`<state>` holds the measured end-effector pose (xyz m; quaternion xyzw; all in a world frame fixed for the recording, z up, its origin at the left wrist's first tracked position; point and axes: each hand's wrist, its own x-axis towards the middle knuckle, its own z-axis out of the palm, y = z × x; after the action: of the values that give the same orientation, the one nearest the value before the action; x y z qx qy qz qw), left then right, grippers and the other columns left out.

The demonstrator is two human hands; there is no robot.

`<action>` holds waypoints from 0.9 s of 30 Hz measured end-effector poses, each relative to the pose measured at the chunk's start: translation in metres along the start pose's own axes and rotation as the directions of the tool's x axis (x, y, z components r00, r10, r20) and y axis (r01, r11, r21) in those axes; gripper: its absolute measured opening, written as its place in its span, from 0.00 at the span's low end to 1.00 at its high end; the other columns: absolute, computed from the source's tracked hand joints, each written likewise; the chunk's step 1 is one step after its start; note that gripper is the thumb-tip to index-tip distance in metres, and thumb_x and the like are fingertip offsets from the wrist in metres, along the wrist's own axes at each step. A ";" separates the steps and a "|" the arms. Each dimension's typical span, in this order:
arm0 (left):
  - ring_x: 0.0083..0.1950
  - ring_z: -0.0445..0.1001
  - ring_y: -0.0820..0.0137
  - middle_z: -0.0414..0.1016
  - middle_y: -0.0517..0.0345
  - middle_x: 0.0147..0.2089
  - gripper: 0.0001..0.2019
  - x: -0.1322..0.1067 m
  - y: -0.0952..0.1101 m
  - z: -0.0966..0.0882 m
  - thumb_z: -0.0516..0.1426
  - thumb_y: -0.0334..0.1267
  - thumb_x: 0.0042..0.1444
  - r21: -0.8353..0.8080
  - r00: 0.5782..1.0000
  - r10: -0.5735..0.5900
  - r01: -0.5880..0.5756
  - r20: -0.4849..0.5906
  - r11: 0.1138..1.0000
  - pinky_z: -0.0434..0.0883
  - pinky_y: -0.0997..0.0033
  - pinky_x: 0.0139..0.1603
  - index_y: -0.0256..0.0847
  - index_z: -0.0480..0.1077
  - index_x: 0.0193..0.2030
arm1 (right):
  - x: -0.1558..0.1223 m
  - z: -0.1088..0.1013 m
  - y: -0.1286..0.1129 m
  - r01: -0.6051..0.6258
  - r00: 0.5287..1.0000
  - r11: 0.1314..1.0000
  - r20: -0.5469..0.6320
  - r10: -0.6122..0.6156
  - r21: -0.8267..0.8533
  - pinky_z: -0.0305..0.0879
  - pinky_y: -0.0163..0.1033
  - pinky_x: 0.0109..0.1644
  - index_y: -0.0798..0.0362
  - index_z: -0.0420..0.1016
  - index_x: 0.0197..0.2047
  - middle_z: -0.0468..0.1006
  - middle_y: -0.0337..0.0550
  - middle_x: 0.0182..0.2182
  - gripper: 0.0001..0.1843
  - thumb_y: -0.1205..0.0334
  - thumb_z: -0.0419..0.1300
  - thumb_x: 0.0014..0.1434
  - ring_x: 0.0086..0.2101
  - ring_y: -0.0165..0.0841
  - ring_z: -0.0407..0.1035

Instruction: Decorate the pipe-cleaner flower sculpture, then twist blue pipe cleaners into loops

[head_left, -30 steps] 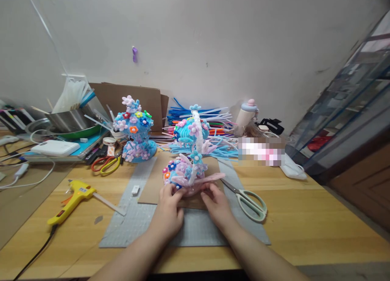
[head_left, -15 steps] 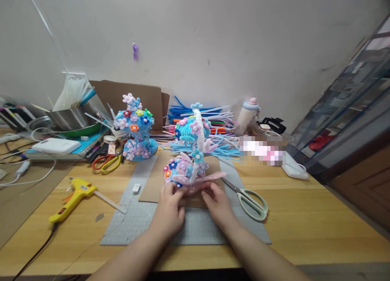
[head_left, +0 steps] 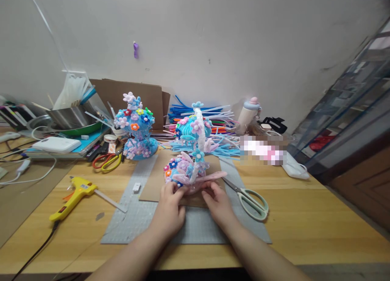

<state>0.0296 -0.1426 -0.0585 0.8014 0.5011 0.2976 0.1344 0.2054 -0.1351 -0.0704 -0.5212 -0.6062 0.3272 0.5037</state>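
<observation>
A pipe-cleaner flower ornament [head_left: 183,167] stands upright on a piece of brown cardboard [head_left: 150,187]. It has a blue, flower-covered top [head_left: 189,130], a curving white fuzzy stem [head_left: 201,140] and a flowered base. My left hand [head_left: 170,203] is closed on the near left edge of the base, its thumb pointing inward. On the other side, my right hand [head_left: 217,201] pinches the near right edge, close under a long pale pink fuzzy leaf [head_left: 215,176] that sticks out to the right. The fingertips of both hands are partly hidden.
Green-handled scissors [head_left: 252,203] lie right of the cardboard on a grey cutting mat [head_left: 195,228]. A yellow glue gun [head_left: 73,197] with its cord lies left. Behind stand a second flower ornament [head_left: 134,126], pipe-cleaner bundles [head_left: 201,114] and a bottle [head_left: 248,114]. Red-and-yellow-handled tools [head_left: 108,161] lie left.
Almost nothing differs. The camera view has shifted very slightly; both hands keep the same hold at the ornament's base.
</observation>
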 end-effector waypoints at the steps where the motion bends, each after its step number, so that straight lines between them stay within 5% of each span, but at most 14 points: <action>1: 0.50 0.58 0.60 0.57 0.51 0.46 0.29 0.000 0.000 0.000 0.51 0.19 0.40 -0.001 1.000 0.001 -0.001 -0.002 1.000 0.62 0.56 0.53 0.42 0.67 0.51 | 0.000 0.000 0.000 -0.001 1.000 1.000 0.000 0.001 0.001 0.66 0.41 0.46 0.52 0.69 0.34 0.71 0.45 0.37 0.05 0.64 0.53 0.53 0.40 0.36 0.68; 27: 0.51 0.58 0.59 0.57 0.52 0.46 0.30 -0.002 0.001 0.001 0.51 0.19 0.40 -0.001 1.000 -0.003 0.003 -0.008 1.000 0.62 0.53 0.55 0.43 0.67 0.51 | -0.001 0.001 0.004 -0.018 1.000 1.000 -0.019 0.018 0.014 0.68 0.43 0.44 0.52 0.69 0.34 0.71 0.44 0.36 0.05 0.65 0.55 0.51 0.38 0.36 0.68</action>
<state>0.0301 -0.1447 -0.0591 0.7995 0.5026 0.3007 0.1333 0.2056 -0.1348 -0.0748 -0.5263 -0.5944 0.3306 0.5102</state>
